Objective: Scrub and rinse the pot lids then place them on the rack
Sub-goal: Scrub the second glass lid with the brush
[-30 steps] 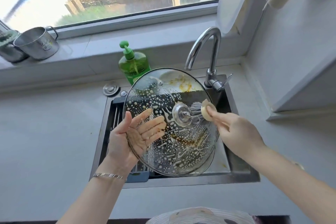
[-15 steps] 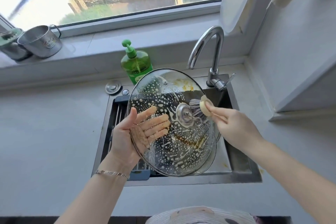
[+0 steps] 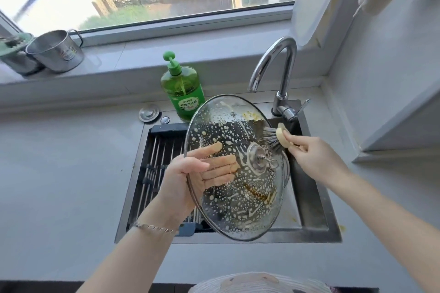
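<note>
Head view: a pale patterned shape is cut off by the bottom edge and I cannot tell what it is. Over the sink, the left hand holds the tilted glass lid, thumb on the front rim, straight fingers blurred behind the soapy glass. The right hand grips a brush, its handle mostly hidden in the fist and its bristles touching the lid by the knob. The lid hides part of the rack in the sink and the lower corner of the green soap bottle. Behind stands the faucet. A steel mug sits on the windowsill.
</note>
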The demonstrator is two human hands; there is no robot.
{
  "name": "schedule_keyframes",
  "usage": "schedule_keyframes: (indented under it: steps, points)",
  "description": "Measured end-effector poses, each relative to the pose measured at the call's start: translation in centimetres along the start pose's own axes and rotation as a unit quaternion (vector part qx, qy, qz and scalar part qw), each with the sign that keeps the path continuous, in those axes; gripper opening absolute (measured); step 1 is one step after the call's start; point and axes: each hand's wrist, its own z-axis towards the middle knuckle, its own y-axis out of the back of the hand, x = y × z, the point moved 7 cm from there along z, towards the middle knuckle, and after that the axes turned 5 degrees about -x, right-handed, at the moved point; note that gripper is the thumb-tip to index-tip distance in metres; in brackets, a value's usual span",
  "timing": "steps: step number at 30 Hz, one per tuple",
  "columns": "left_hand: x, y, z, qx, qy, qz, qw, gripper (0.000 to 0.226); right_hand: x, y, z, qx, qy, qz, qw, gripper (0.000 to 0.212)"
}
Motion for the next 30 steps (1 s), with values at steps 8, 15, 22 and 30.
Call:
schedule_keyframes:
  steps: [8,15,22,30]
  points:
    - [0.2,0.2,0.0,0.006,0.006,0.004,1.0,0.064,1.3,-0.2,-0.2,0.003,0.017,-0.003,1.0,0.033]
    - [0.6,0.3,0.0,0.013,0.021,0.018,1.0,0.066,2.4,0.4,0.7,-0.007,0.02,-0.025,0.999,0.032]
    - [0.7,-0.1,0.0,0.028,0.031,0.013,0.999,0.065,5.2,1.0,0.6,-0.004,0.067,-0.034,0.997,0.03]
    - [0.6,-0.2,-0.2,0.042,0.046,0.032,0.998,0.069,8.3,0.6,1.1,0.005,0.111,-0.051,0.993,0.038]
